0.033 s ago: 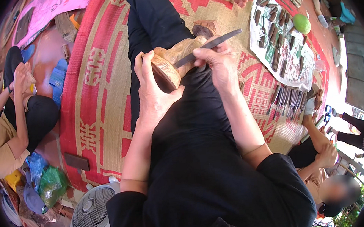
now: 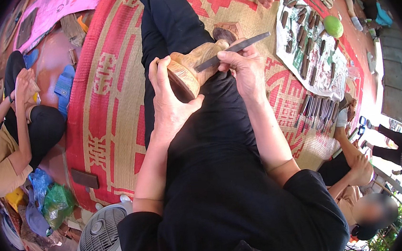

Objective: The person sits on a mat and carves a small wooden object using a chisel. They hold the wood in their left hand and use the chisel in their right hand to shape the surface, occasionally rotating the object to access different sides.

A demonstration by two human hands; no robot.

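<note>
Pale-brown wooden carving lay over lap at twelve o'clock; looked stiff, fairly solid, smooth enough to slip, best held round broad base. Left hand spanned base, fingers wide; right hand pinched dark flat tool, far end toward two o'clock.

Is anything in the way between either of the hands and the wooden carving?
Nothing visible blocks the left hand, which grips the wooden carving directly at its broad end. Before the right hand is only the dark flat tool it holds, reaching over the carving.
</note>
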